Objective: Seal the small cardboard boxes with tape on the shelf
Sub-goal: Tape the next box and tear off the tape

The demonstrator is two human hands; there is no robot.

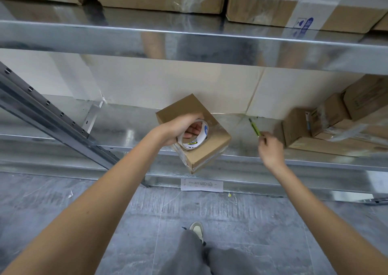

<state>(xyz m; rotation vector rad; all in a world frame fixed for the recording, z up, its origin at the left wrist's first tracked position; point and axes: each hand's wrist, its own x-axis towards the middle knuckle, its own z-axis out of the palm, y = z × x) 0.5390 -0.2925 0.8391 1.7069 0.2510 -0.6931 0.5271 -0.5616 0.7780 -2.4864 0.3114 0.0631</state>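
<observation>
My left hand (pixel 176 131) is clenched around the roll of tape (pixel 194 135), fingers through its core, pressing it onto the top of the small box (pixel 193 132). My right hand (pixel 270 151) pinches the near end of a green cutter (pixel 254 128), whose blade end points far and a little left over the shelf (pixel 126 125).

The box sits at the near edge of the shelf, one corner hanging out over the lip, turned so its corners point near and far like a diamond. Its long axis looks to run from far left to near right. Clear film already shines on its right top and near left side.

I judge the step in hand is cutting the strip. To do it well I should keep the roll pulled taut and low against the cardboard, bring the blade across the tape just beside the roll, and keep my left fingers clear. More boxes (pixel 327 125) stand stacked well apart on the right.
</observation>
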